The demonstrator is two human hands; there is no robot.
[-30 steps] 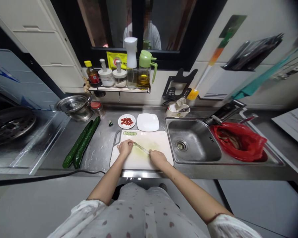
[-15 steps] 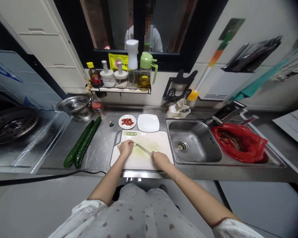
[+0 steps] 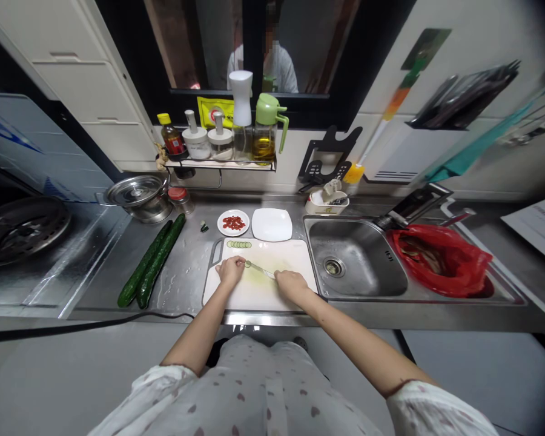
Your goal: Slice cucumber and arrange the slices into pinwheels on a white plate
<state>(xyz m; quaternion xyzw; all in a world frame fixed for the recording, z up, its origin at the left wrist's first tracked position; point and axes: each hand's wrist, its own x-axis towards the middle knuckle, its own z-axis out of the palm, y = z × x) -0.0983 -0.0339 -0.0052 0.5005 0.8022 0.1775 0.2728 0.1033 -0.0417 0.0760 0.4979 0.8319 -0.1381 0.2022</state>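
On the white cutting board (image 3: 263,297), my left hand (image 3: 231,270) is closed, its fingertips pinching the edge of a thin cucumber slice (image 3: 247,264). My right hand (image 3: 292,286) is wrapped round the handle of a knife (image 3: 262,270). The blade points up and left, its tip end right at that slice. A short row of overlapping cucumber slices (image 3: 238,244) lies at the board's top left. Behind the board stand a white plate of chopped red pieces (image 3: 233,223) and a bare white rectangular plate (image 3: 272,225).
Two whole cucumbers (image 3: 152,263) lie on the counter to the left, with a small cucumber end (image 3: 204,226) nearer the plates. Right of the board is the steel sink (image 3: 358,266), then a red plastic bag (image 3: 458,266). A lidded steel pot (image 3: 138,197) stands back left.
My right hand has moved slightly left with the knife, and the blade looks narrower now, turned more edge-on. My left hand stays almost where it was at the slice.
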